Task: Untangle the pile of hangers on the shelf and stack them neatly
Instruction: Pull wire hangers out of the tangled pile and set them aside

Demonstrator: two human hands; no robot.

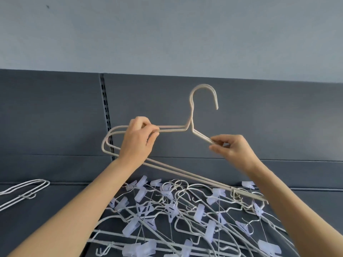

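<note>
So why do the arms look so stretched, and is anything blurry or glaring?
Head view: the wide-angle lens stretches the forearms toward the corners; light is soft, no glare; the cream hangers in the left hand and right hand look sharp; the clip-hanger pile blurs slightly lower down.

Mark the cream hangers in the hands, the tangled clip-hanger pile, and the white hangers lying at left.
cream hangers (pixel 191 125): head view, neck below the hooks.
clip-hanger pile (pixel 171 209): head view, a clip mid-pile.
white hangers (pixel 45 182): head view, rounded shoulder end.
</note>
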